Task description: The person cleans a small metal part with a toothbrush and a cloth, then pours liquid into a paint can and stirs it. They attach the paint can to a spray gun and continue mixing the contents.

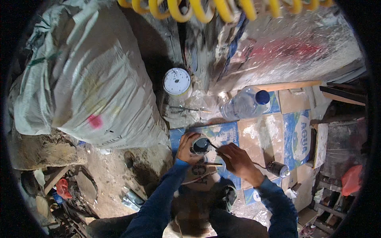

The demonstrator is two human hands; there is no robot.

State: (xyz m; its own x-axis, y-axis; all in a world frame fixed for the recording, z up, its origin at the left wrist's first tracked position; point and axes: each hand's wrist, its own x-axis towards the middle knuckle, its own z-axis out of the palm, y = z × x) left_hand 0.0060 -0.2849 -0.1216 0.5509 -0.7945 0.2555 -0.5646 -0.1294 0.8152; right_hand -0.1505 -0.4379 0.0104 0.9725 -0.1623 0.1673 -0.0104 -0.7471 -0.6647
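Observation:
My left hand (184,150) is wrapped round the side of a small open can (195,150) with dark liquid in it. From the right, my right hand (238,163) pinches a thin stick-like tool (213,146), and the tool's far end reaches into the can's mouth. I cannot make out whether it is a brush or a plain stick. Below the can, another thin stick (213,164) lies over flattened blue and brown cardboard (254,137). A spray can (278,169) lies on its side by my right wrist.
A large clear bottle with a blue cap (243,105) lies beyond my right hand. Farther back stands a paint-spotted white can (177,81). A big white sack (99,87) fills the left. A yellow coiled hose (202,10) hangs across the top. Scrap (65,190) is heaped lower left.

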